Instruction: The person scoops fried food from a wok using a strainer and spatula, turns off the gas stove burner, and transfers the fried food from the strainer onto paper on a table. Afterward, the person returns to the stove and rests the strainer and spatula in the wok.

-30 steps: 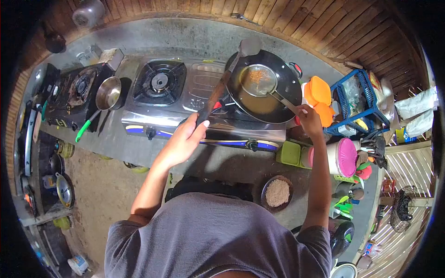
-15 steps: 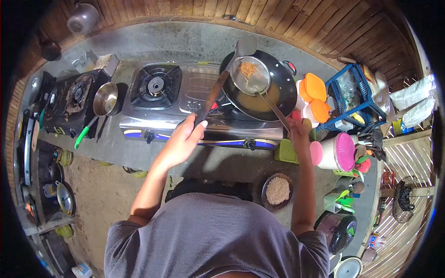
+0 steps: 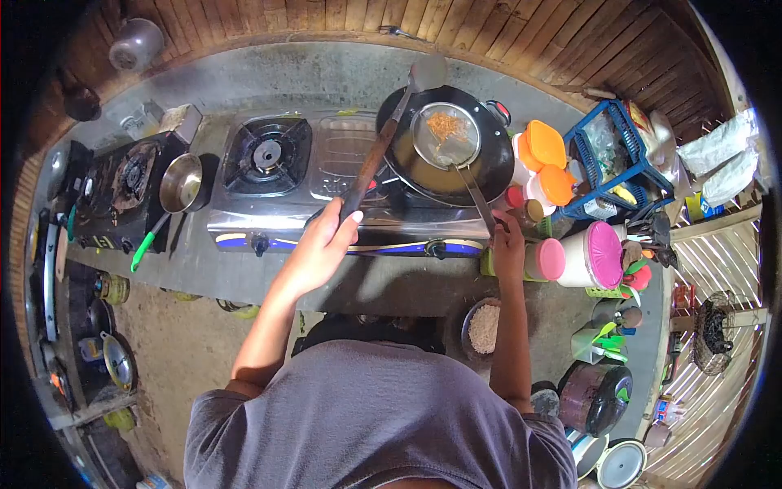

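Nearest the body, one bowl [image 3: 467, 332] of pale grains [image 3: 484, 328], partly hidden by the right forearm. Hands, two: the left hand [image 3: 327, 238], closed around the handle of one long spatula [image 3: 379, 155]; the right hand [image 3: 507, 234], closed on the handle end of one round strainer [image 3: 461, 153]. Just beside the right hand, two pink-lidded containers, one small [image 3: 550, 259], one large [image 3: 604, 253]. Beyond, on the bench [image 3: 195, 248], one steel stove [image 3: 334, 213], its left burner [image 3: 266, 155] bare. On its right side, one black wok [image 3: 493, 151] with brownish liquid [image 3: 425, 173] inside. The strainer, one heap of orange-brown bits [image 3: 445, 125] in its mesh, lies over the wok; whether the mesh touches the liquid is hard to tell. The spatula slants across the wok's left side, blade past the far rim. To the wok's right, two orange lids [image 3: 544, 145], one behind the other, then one blue basket [image 3: 643, 167]. Far left, one saucepan [image 3: 181, 183], green-handled, beside one dark stove [image 3: 122, 183]. Farthest, one fork [image 3: 398, 33] by the slatted wall [image 3: 301, 16].
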### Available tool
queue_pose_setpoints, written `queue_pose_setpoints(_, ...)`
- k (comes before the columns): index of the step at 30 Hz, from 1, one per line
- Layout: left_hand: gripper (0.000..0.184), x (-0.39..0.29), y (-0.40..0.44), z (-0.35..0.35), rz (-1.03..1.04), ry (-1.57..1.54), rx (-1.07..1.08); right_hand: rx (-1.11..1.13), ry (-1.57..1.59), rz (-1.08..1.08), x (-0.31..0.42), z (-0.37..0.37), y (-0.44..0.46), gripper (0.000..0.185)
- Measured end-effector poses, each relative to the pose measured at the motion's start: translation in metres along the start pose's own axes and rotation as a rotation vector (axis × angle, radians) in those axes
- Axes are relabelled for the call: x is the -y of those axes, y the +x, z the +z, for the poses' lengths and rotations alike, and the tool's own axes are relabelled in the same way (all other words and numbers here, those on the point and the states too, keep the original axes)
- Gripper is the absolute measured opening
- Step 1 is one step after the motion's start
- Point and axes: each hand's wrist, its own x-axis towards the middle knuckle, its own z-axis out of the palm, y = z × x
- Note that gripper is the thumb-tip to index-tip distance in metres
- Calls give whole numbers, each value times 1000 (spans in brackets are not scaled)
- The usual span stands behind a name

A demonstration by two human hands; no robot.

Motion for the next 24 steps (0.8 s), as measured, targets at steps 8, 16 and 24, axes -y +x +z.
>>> queue_pose_setpoints(8, 31, 6, -3, -2, 16, -5, -6, -70, -16, -59, -14, 0, -4, 28)
queue_pose_setpoints(16, 28, 9, -4, -4, 9, -71, -16, -136, -22, -90, 3, -10, -4, 28)
queue_pose_setpoints(24, 28, 11, -5, -2, -9, -88, -27, -78, 49, -7, -16, -13, 5, 30)
